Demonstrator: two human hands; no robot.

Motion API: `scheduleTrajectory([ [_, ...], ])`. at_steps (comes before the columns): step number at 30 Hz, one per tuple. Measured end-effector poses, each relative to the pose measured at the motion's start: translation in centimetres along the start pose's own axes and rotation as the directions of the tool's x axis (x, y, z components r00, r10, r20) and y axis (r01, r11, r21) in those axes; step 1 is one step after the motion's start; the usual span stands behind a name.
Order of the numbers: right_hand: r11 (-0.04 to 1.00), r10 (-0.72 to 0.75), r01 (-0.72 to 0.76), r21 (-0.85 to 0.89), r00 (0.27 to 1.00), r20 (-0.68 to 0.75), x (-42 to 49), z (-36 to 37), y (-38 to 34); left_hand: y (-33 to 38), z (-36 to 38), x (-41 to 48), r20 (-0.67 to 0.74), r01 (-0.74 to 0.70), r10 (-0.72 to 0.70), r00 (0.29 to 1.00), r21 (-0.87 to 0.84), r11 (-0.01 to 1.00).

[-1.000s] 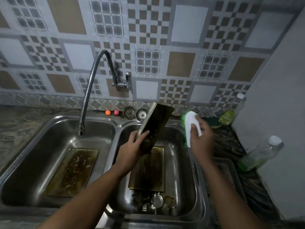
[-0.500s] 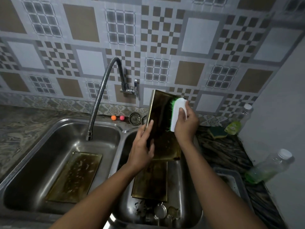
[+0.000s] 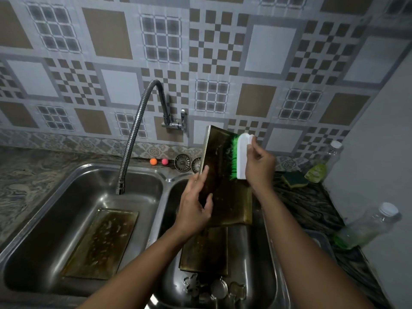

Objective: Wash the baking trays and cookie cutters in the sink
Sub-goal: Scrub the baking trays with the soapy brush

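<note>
My left hand [image 3: 196,206] grips the left edge of a dark, greasy baking tray [image 3: 223,175] and holds it upright over the right basin. My right hand [image 3: 259,166] holds a white scrub brush [image 3: 242,157] whose green bristles press on the tray's upper right face. A second dirty tray [image 3: 205,250] lies flat in the right basin below. A third tray [image 3: 102,241] lies on the floor of the left basin. Several metal cookie cutters [image 3: 214,288] sit at the near end of the right basin.
A double steel sink [image 3: 165,181] has a flexible faucet [image 3: 136,134] ending over the left basin. Two sink strainers [image 3: 182,161] and two small balls [image 3: 158,161] stand on the back ledge. A sponge [image 3: 294,179] and two bottles [image 3: 321,166], [image 3: 367,226] stand on the right counter.
The brush came from the right of the tray onto its upper face. My left hand turned the tray more upright and raised it slightly.
</note>
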State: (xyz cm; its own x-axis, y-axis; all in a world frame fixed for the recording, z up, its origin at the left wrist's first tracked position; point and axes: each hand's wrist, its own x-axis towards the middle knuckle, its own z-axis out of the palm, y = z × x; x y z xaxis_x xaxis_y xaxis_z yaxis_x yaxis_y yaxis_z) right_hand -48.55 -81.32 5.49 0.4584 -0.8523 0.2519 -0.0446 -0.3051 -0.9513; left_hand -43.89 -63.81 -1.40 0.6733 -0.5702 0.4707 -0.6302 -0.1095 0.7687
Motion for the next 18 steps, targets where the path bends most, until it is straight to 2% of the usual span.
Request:
scheduleTrajectory([
  [4,0.999,-0.031,0.027,0.023,0.988,0.151,-1.5,2.1,-2.4,0.0,-0.4,1.1,-0.027,0.026,-0.027,0.999,-0.045,0.999],
  [6,0.998,-0.061,0.058,0.021,0.966,0.252,-3.0,2.5,-1.9,-0.4,-1.1,1.7,-0.067,0.024,-0.028,0.997,-0.06,0.998],
  [8,0.999,-0.051,0.051,0.005,0.956,0.29,-3.6,1.8,-0.8,-0.5,-1.7,1.9,-0.09,0.046,-0.053,0.994,-0.078,0.996],
  [12,0.999,0.033,-0.032,-0.01,0.985,0.171,-1.9,0.0,-0.4,0.0,-1.9,1.1,-0.005,0.044,-0.046,0.999,-0.143,0.989],
  [15,1.0,0.005,-0.004,-0.02,0.997,0.072,-0.4,0.6,-2.1,0.7,-1.6,0.7,0.106,0.059,-0.044,0.993,-0.144,0.988],
  [18,0.998,-0.053,0.057,-0.021,0.989,0.139,-1.1,2.3,-3.8,0.9,-1.4,1.1,0.123,0.097,-0.082,0.989,-0.116,0.989],
])
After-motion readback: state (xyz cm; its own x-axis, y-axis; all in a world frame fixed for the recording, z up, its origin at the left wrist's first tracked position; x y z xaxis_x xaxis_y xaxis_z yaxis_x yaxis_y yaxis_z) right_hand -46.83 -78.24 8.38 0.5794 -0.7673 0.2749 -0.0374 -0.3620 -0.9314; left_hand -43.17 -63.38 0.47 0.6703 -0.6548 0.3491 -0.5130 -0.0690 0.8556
